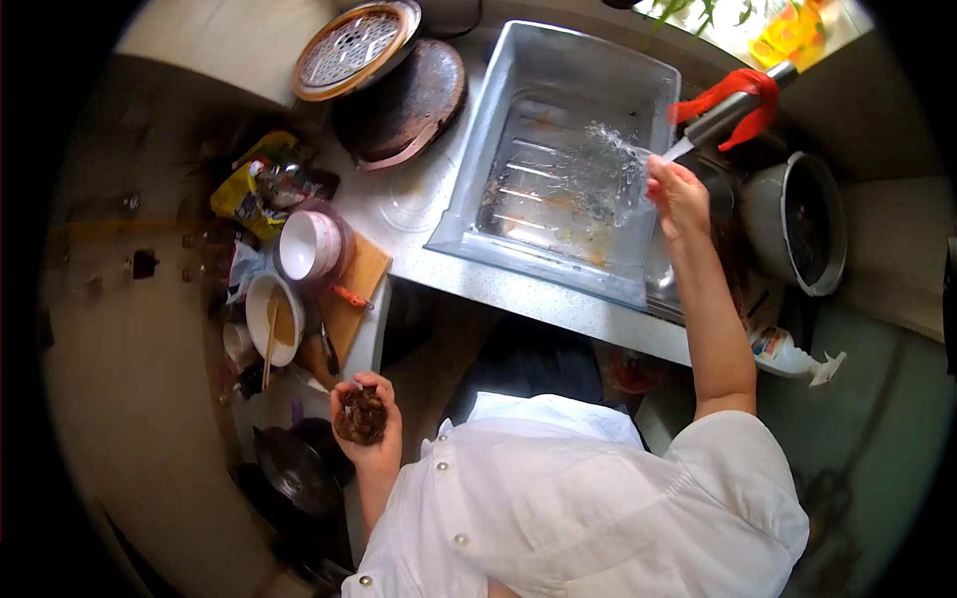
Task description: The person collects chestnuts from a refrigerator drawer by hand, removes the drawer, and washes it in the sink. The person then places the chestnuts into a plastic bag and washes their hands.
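My left hand (377,439) is curled around a dark brown, tangled scouring ball (361,415), held low at the left near my shirt. My right hand (682,199) reaches over the right side of a large clear plastic drawer (464,214), its fingers pinched at the pale spout end of a tap (720,120). Water (603,179) sprays leftward from the spout into the drawer. Brownish bits and wet patches show on the ribbed bottom of the drawer. A red cloth strip (758,110) is tied around the tap.
A round steamer tray (351,50) and a dark round board (404,105) lie left of the drawer. Bowls (304,247), a wooden cutting board (361,299) and a bowl with chopsticks (261,309) stand further left. A pot (797,224) and spray bottle (783,351) are at the right.
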`<state>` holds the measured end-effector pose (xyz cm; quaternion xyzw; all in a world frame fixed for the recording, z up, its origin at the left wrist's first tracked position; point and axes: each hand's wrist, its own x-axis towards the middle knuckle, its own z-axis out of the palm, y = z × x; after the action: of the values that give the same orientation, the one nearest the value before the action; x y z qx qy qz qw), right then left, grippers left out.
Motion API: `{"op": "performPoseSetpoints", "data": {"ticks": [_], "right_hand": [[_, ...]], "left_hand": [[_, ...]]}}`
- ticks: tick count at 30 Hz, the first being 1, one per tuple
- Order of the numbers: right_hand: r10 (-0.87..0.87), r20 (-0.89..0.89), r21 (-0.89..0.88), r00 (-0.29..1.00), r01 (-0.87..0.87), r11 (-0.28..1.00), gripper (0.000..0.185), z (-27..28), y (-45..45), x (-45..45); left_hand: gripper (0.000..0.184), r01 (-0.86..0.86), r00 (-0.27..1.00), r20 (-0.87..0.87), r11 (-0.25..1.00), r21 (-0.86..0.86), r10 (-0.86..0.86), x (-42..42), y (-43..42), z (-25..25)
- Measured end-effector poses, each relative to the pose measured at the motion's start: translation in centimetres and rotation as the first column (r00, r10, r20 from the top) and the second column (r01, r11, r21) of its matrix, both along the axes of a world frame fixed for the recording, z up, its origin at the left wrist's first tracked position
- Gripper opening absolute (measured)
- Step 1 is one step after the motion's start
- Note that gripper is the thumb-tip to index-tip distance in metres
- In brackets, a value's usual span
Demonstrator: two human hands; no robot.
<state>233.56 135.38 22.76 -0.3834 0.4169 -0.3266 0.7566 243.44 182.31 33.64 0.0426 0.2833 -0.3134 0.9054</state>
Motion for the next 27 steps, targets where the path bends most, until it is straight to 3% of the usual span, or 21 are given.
{"op": "performPoseSetpoints", "data": {"ticks": [2, 4, 6, 8, 10, 12, 14, 16, 20, 22, 24, 26, 27], "right_hand": [[-0.014, -0.036, -0.047, 0.999, 0.012, 0.999, 0.014, -1.0, -1.1, -1.1], [-0.004, 0.154, -0.033, 0.988, 0.009, 0.999, 0.014, -1.0, -1.3, -2.5], [-0.055, 0.134, -0.059, 0.989, 0.063, 0.996, 0.014, -1.3, -1.6, -3.9], [-0.092, -0.162, -0.333, 0.983, 0.033, 0.942, 0.023, -1.3, -0.8, -4.7], [-0.084, -0.387, -0.589, 0.918, -0.177, 0.788, 0.039, -1.8, -0.5, -6.1], [-0.213, -0.561, -0.767, 0.800, -0.406, 0.497, 0.047, -1.9, 0.1, -7.1], [-0.427, -0.564, -0.821, 0.707, -0.536, 0.195, 0.044, 0.2, 1.9, -6.7], [-0.523, -0.499, -0.837, 0.691, -0.541, 0.085, 0.023, 1.1, 3.7, -6.0], [-0.399, -0.695, -0.685, 0.598, -0.720, 0.113, 0.011, -5.4, 2.1, -7.4], [-0.365, -0.690, -0.686, 0.625, -0.726, 0.052, 0.007, -6.5, 2.2, -7.1], [-0.299, -0.699, -0.684, 0.650, -0.730, 0.012, 0.014, -7.2, 2.2, -6.8], [-0.274, -0.699, -0.701, 0.661, -0.710, 0.075, 0.027, -11.6, 1.2, -7.3], [-0.218, -0.819, -0.569, 0.531, -0.804, 0.175, 0.028, -13.2, -0.2, -8.2]], "left_hand": [[0.012, 0.002, 1.000, 0.013, 1.000, 0.005, -0.002, -0.2, 0.0, -0.1], [0.014, -0.009, 0.999, 0.037, 0.999, 0.043, 0.008, 0.3, 0.7, -0.7], [0.015, -0.015, 0.999, 0.046, 0.997, 0.079, 0.011, 0.4, 1.1, -1.2], [0.016, -0.015, 0.999, 0.051, 0.996, 0.091, 0.010, 0.2, 1.1, -1.2], [0.016, -0.020, 0.999, 0.047, 0.997, 0.070, 0.016, 0.2, 1.1, -1.3], [0.016, -0.027, 0.999, 0.040, 0.999, 0.047, 0.025, 0.2, 1.2, -1.5], [0.016, -0.025, 0.997, 0.080, 0.999, 0.039, 0.022, 0.2, 1.3, -1.8], [0.016, -0.048, 0.995, 0.088, 0.999, 0.017, 0.046, 0.0, 1.4, -2.0], [0.014, -0.072, 0.996, 0.045, 0.997, 0.020, 0.071, -0.1, 1.2, -1.4], [0.013, -0.096, 0.995, 0.032, 0.995, 0.020, 0.096, 0.0, 1.2, -1.3], [0.013, -0.137, 0.990, 0.020, 0.990, 0.033, 0.137, -0.3, 1.5, -1.7], [0.014, -0.130, 0.991, 0.038, 0.991, 0.036, 0.129, -0.4, 1.8, -2.0], [0.014, -0.126, 0.991, 0.050, 0.992, 0.019, 0.125, -0.4, 1.9, -2.1]]}}
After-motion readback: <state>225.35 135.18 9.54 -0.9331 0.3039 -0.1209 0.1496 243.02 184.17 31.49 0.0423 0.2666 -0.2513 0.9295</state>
